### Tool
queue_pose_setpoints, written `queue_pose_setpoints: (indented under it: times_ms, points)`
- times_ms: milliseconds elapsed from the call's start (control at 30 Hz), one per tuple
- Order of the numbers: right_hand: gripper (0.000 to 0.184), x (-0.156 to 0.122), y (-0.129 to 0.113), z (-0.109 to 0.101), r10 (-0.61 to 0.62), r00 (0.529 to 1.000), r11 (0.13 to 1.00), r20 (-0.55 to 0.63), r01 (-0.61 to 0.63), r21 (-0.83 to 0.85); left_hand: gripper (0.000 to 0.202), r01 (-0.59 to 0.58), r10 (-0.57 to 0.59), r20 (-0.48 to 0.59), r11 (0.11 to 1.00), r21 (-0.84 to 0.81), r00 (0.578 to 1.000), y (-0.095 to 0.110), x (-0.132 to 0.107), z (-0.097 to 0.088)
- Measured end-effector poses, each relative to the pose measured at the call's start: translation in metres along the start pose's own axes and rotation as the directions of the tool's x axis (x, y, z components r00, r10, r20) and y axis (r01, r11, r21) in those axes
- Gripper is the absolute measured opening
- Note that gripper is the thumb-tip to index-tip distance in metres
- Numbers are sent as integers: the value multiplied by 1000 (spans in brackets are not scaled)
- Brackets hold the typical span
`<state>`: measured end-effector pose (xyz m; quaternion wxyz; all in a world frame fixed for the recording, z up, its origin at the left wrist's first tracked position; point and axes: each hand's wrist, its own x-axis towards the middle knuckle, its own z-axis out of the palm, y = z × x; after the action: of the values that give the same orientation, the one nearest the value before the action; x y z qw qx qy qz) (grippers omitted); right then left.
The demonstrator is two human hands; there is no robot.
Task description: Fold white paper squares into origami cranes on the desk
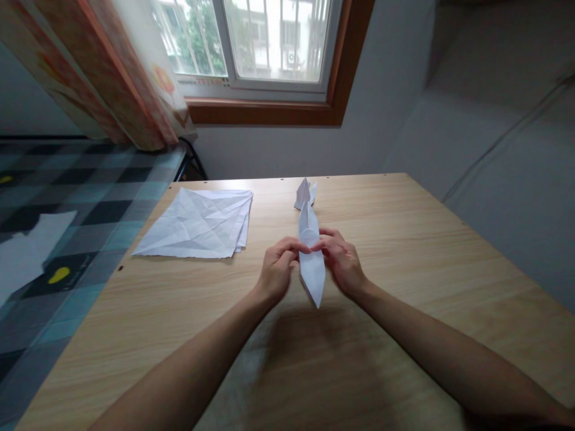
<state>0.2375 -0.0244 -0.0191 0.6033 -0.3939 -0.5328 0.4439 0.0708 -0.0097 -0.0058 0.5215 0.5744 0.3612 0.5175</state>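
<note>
A long, narrow piece of folded white paper (313, 272), pointed at both ends, is held over the middle of the table. My left hand (281, 263) pinches it from the left side, its fingertips on the paper's middle. From the right, my right hand (342, 260) grips the same paper, thumb and fingers closed around its edge. The fingertips of both hands nearly meet at the centre. Just behind it stands a small folded white paper figure (303, 191) with upright points, partly covered by the held paper's far tip.
Creased white paper sheets (197, 224) lie stacked on the wooden table (417, 257) at the left. A bed with a checked cover (112, 197) adjoins the table's left side, with white paper (36, 251) on it. Behind are a window (278, 42) and curtain (112, 66).
</note>
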Motion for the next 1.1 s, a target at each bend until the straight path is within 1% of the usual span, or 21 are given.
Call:
queue_pose_setpoints:
  times_ms: [67,133,167,267,367,433,500,600,700,767,833,867,1000,1100]
  points:
    - [20,0,-1,1,32,999,999,7,-32,5,20,-3,3,1,1000,-20,1000,1,0,0]
    - [10,1,-2,4,47,999,998,20,-47,41,13,37,-37,-1,998,-43,999,3,-1,2]
    - [12,1,-2,5,50,999,996,21,-52,68,12,62,-63,-7,996,-56,998,3,-2,4]
    - [26,1,-2,10,77,997,985,3,-76,157,21,123,-126,-17,986,-115,992,5,-3,9]
    - [40,0,-3,12,141,990,955,3,-137,262,24,145,-152,-32,975,-170,988,6,-2,11]
    - [39,0,-4,12,175,984,931,-15,-161,328,26,155,-165,-36,968,-196,986,6,-1,10]
    - [32,1,-4,12,196,980,919,-27,-174,353,27,172,-182,-28,962,-211,983,6,1,8]
    - [26,1,-1,12,185,983,934,1,-176,312,27,201,-206,-1,955,-219,978,6,1,6]
    - [21,1,1,11,165,986,962,6,-163,220,27,224,-218,48,954,-199,975,8,0,6]
    - [17,0,1,10,163,987,977,-6,-160,142,28,215,-208,60,962,-166,976,9,-1,7]
    - [11,-2,0,9,150,988,986,-21,-148,77,30,190,-186,44,974,-120,982,9,-2,8]
    - [11,-4,-1,8,146,989,988,-22,-144,63,30,176,-174,29,980,-97,984,9,-2,8]
    - [20,-6,-3,9,165,986,984,1,-165,62,32,128,-129,-26,990,-52,991,7,-2,10]
    - [24,-4,-4,13,166,985,984,-42,-162,78,28,110,-112,-36,992,-68,993,4,-2,11]
